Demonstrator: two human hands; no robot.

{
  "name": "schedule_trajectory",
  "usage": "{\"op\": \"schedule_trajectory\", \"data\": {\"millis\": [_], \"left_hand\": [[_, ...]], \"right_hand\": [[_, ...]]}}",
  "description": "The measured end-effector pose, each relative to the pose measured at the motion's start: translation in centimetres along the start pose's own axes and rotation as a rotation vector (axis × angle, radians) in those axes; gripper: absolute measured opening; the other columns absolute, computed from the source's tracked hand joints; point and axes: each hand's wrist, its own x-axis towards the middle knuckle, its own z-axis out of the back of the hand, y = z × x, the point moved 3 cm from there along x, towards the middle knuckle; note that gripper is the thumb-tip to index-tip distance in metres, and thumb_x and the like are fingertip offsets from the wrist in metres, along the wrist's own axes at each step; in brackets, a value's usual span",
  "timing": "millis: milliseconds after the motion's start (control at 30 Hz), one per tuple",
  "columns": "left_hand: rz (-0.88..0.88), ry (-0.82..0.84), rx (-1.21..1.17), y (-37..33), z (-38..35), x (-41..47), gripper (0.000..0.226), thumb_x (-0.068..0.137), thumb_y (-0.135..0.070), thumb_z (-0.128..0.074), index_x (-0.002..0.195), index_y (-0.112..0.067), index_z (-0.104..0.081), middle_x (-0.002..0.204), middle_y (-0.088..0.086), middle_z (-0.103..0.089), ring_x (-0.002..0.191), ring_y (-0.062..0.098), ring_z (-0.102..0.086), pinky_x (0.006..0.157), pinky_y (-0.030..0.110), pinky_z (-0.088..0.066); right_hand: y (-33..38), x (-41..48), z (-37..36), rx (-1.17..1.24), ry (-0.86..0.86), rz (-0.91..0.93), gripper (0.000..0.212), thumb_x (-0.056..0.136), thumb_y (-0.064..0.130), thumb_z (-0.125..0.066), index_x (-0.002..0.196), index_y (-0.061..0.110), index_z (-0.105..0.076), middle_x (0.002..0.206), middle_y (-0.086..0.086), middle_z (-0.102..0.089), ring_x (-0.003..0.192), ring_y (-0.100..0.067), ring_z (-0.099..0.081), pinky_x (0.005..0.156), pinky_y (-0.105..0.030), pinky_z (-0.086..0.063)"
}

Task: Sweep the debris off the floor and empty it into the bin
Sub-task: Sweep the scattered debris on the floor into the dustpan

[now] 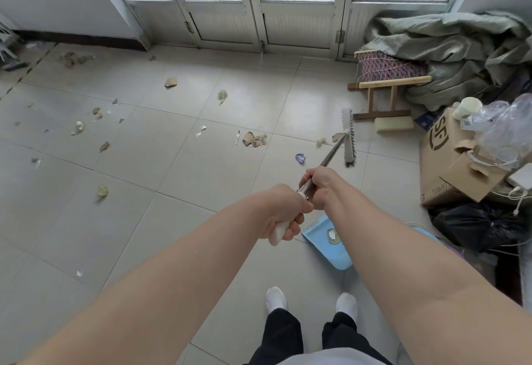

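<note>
Over tiled floor [172,209], left hand [283,215] and right hand [320,186] clasp the broom [334,152].

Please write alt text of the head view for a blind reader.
Two hands grip a long broom, left hand on its white end, right hand on the metal shaft, brush head near the tiled floor. Debris scraps lie scattered on the tiles; a blue dustpan holding one scrap lies near the person's feet.

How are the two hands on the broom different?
The left hand grips the white end of the broom; the right hand grips its metal pole. The right hand sits nearer the brush head, the left hand nearer the person. Both curl round the handle.
</note>
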Motion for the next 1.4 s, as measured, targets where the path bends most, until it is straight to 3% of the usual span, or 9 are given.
{"op": "schedule_trajectory", "data": {"millis": [167, 367, 467, 533, 700, 967, 1200, 1300, 1400], "left_hand": [[-0.085, 0.007, -0.111, -1.7, -0.6, 0.2, 0.008, 0.098, -0.012, -0.050, 0.092, -0.008, -0.053, 0.068, 0.004, -0.045, 0.045, 0.009, -0.040, 0.035, 0.013, -0.036], [-0.019, -0.048, -0.056, -2.1, -3.0, 2.3, 0.019, 0.100, -0.016, -0.050, 0.083, -0.008, -0.046, 0.069, 0.004, -0.044, 0.047, 0.009, -0.038, 0.036, 0.011, -0.035], [0.019, -0.055, -0.027, -1.7, -5.3, 3.6, 0.019, 0.100, -0.009, -0.045, 0.081, -0.007, -0.043, 0.068, 0.005, -0.043, 0.048, 0.010, -0.037, 0.040, 0.014, -0.036], [0.043, -0.047, 0.006, -1.5, -6.7, 4.3, 0.018, 0.100, -0.008, -0.045, 0.081, -0.007, -0.043, 0.068, 0.005, -0.044, 0.049, 0.010, -0.038, 0.042, 0.015, -0.036], [0.104, -0.046, 0.134, -0.9, -7.7, 5.1, 0.016, 0.098, -0.010, -0.048, 0.084, -0.004, -0.049, 0.072, 0.006, -0.055, 0.048, 0.011, -0.041, 0.049, 0.018, -0.037], [0.148, -0.081, 0.291, 1.6, -4.3, 6.2, 0.013, 0.097, -0.006, -0.041, 0.087, -0.011, -0.047, 0.066, 0.003, -0.052, 0.043, 0.012, -0.039, 0.047, 0.017, -0.032], [0.214, -0.164, 0.417, 6.8, 5.5, 8.6, 0.023, 0.095, -0.002, -0.042, 0.114, 0.002, -0.054, 0.070, 0.010, -0.053, 0.046, 0.016, -0.044, 0.041, 0.019, -0.036], [0.161, -0.219, 0.544, 6.7, 8.7, 8.9, 0.010, 0.095, -0.002, -0.048, 0.087, -0.003, -0.055, 0.067, 0.008, -0.052, 0.049, 0.018, -0.047, 0.039, 0.022, -0.038], [0.102, -0.241, 0.641, 5.7, 11.1, 9.7, 0.027, 0.093, -0.004, -0.053, 0.067, -0.007, -0.049, 0.064, 0.007, -0.054, 0.050, 0.018, -0.051, 0.043, 0.025, -0.042]], "right_hand": [[0.9, -1.5, 1.4, -0.208, 0.074, 0.028, 0.038, 0.106, 0.031, -0.040, 0.080, 0.008, -0.057, 0.068, -0.003, -0.058, 0.062, -0.015, -0.055, 0.058, -0.029, -0.049], [4.9, -4.1, 9.8, -1.560, -0.329, 0.452, 0.045, 0.098, 0.044, -0.047, 0.124, 0.010, -0.061, 0.122, -0.010, -0.064, 0.107, -0.027, -0.059, 0.082, -0.033, -0.045], [5.6, -6.1, 15.5, -1.965, -0.475, 0.369, 0.037, 0.090, 0.046, -0.057, 0.116, 0.021, -0.059, 0.123, -0.004, -0.061, 0.115, -0.027, -0.055, 0.089, -0.035, -0.044], [5.3, -7.5, 18.3, -2.008, -0.480, 0.265, 0.032, 0.085, 0.046, -0.060, 0.105, 0.021, -0.057, 0.113, -0.002, -0.061, 0.106, -0.026, -0.057, 0.083, -0.033, -0.044], [3.7, -7.7, 21.2, -1.936, -0.306, 0.201, 0.045, 0.096, 0.025, -0.052, 0.139, 0.014, -0.049, 0.134, -0.008, -0.057, 0.117, -0.026, -0.057, 0.088, -0.029, -0.045], [3.0, -5.7, 17.7, -1.721, -0.425, 0.591, 0.030, 0.091, 0.044, -0.057, 0.108, 0.021, -0.065, 0.108, -0.003, -0.066, 0.100, -0.024, -0.061, 0.072, -0.028, -0.041], [3.6, -4.6, 12.7, -1.677, -0.488, 0.572, 0.024, 0.089, 0.032, -0.061, 0.103, 0.013, -0.066, 0.104, -0.008, -0.067, 0.093, -0.028, -0.059, 0.070, -0.028, -0.040], [3.9, -4.5, 10.4, -1.714, -0.521, 0.523, 0.023, 0.090, 0.034, -0.058, 0.098, 0.014, -0.066, 0.093, -0.006, -0.063, 0.086, -0.028, -0.055, 0.070, -0.029, -0.041], [4.5, -4.4, 8.7, -1.796, -0.598, 0.487, 0.017, 0.083, 0.031, -0.061, 0.089, 0.017, -0.068, 0.077, 0.001, -0.060, 0.077, -0.024, -0.058, 0.060, -0.025, -0.041]]}}
